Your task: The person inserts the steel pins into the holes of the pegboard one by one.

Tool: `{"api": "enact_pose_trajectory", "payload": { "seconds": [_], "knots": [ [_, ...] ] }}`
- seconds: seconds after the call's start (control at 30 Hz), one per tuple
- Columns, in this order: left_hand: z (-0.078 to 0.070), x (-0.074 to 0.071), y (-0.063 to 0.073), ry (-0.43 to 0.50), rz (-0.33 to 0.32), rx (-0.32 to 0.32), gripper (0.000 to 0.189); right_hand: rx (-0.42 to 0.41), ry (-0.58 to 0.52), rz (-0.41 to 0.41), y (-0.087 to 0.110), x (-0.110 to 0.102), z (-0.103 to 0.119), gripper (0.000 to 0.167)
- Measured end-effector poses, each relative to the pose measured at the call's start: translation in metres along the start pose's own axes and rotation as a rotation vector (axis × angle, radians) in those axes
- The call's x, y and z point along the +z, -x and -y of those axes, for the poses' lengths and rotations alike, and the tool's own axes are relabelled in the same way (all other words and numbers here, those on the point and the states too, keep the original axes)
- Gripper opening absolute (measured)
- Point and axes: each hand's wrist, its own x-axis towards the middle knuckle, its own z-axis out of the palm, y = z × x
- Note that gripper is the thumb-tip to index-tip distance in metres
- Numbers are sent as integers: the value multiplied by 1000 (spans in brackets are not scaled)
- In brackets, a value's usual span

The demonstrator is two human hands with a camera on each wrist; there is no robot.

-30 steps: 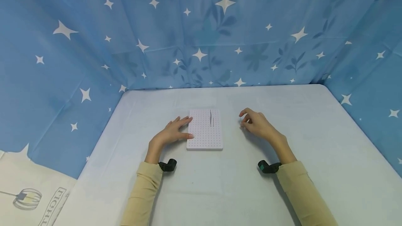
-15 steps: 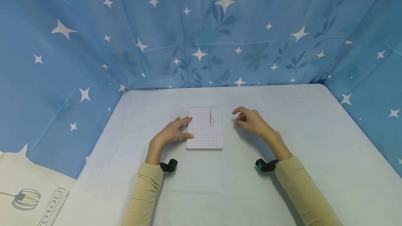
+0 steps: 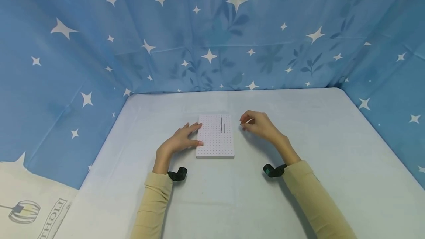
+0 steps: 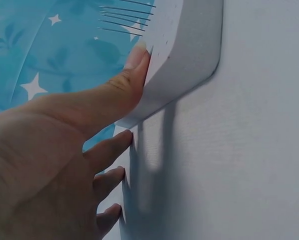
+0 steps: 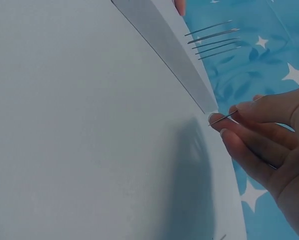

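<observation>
A white block (image 3: 212, 146) with a grid of small holes lies on the table. Several thin needles (image 5: 214, 42) stand upright in its far right part. My left hand (image 3: 179, 140) is at the block's left side, thumb (image 4: 134, 62) and index fingertip resting on its top edge; the other fingers are spread toward the table. Just right of the block, my right hand (image 3: 260, 124) pinches a single needle (image 5: 222, 119) between thumb and fingertips, above the table. That needle slants, with one end poking out past the fingers.
A white cloth covers the table (image 3: 212, 209). Blue curtains (image 3: 212, 28) with white stars stand behind it and at both sides. A small dark sliver (image 5: 223, 237) shows at the bottom of the right wrist view. Each wrist carries a black camera (image 3: 273, 170).
My right hand has moved left, toward the block, with the needle in its fingers. The left hand stays at the block's left edge.
</observation>
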Motion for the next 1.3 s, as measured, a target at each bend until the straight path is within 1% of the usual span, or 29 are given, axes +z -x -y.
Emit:
{"api": "enact_pose_trajectory", "payload": {
  "seconds": [0.23, 0.5, 0.63, 0.77, 1.0, 1.3],
  "knots": [
    [-3, -2, 2, 19, -2, -18, 85, -28, -13, -24, -4, 6, 7, 10],
    [-3, -3, 2, 9, 1, -6, 85, -9, -62, -22, -11, 15, 16, 11],
    [-2, -3, 1, 9, 3, -3, 85, -17, -81, -29, -14, 20, 19, 11],
    [-2, -3, 1, 9, 1, 2, 85, -8, -99, -30, -17, 25, 19, 11],
    [-3, -4, 2, 20, -3, 3, 84, -11, -109, -45, -21, 30, 21, 12],
    [-3, -3, 1, 25, -1, 2, 84, -24, -119, -28, -25, 37, 25, 11]
  ]
}}
